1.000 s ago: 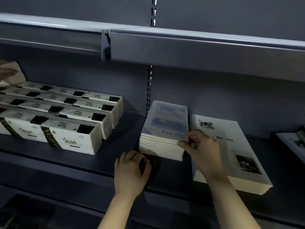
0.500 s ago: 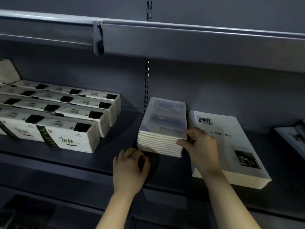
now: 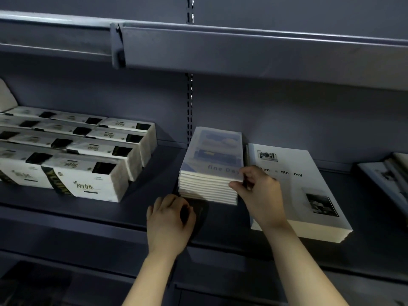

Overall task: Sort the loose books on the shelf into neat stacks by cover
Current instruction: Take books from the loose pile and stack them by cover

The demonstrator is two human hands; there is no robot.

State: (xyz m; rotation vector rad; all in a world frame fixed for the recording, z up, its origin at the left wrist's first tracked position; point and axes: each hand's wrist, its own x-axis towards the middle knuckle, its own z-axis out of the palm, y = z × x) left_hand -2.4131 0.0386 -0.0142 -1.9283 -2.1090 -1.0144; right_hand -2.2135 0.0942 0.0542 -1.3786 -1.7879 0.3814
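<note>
Pinching the near corner of the neat pale-blue stack [image 3: 212, 173], between tissue packs [image 3: 88, 164] and a white stack [image 3: 298, 195], is the right hand [image 3: 260, 195]; the left hand [image 3: 167, 219] curls before it, grip untellable, on the dark grey metal shelf [image 3: 66, 217]

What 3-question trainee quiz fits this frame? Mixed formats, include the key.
1. True or false: the right hand pinches the front right corner of the "fine Day" stack.
2. Multiple choice: what lies just right of that stack? A) a basket B) the white photo-cover stack C) a lamp
3. Fill in: the left hand sits by the stack's front ___ corner.

Key: 1 true; 2 B; 3 left.
</note>
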